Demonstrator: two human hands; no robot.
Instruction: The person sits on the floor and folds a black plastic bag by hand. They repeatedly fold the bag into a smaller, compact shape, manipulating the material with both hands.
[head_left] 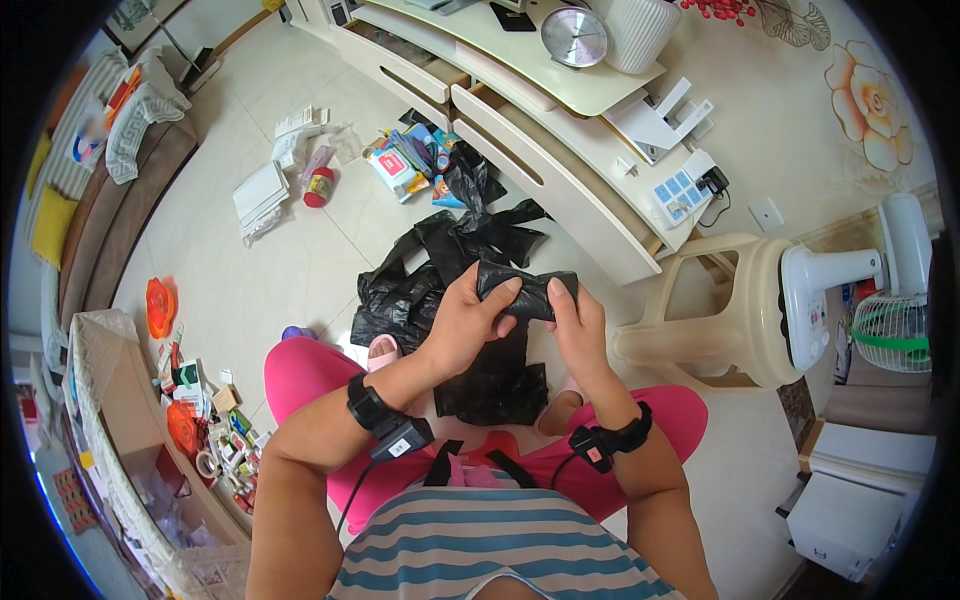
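Fingers of the left hand [460, 325] and the right hand [582, 328] are closed on a small black plastic bundle [528, 288], both thumbs pressing its near face, one toward each end. It is held in mid-air in front of the person, above the gap between the knees. The bundle looks compact, its film doubled into a short band, so this piece seems well on the way to being gathered up (whether it is tied or merely pinched, the hands hide). Much appears to be left: loose black bags [405, 290] lie crumpled and spread beneath and beyond the hands, some reaching back between the feet. Whether the held piece is joined to them cannot be told.

Beyond the bags, packets [393, 172] crowd the foot of the white cabinet [535, 165], whose open drawer [600, 215] puts a hard edge ahead and to the right. A beige stool [640, 340] bounds the right side, near the right knee. To the left, bare tiles [225, 280] give the most room for spreading plastic, up to the small clutter [215, 430] by the lace-covered table [98, 345]. Toward the body, the bent knees in pink trousers [300, 385] narrow the space, while the air above the bags offers the hands free passage.
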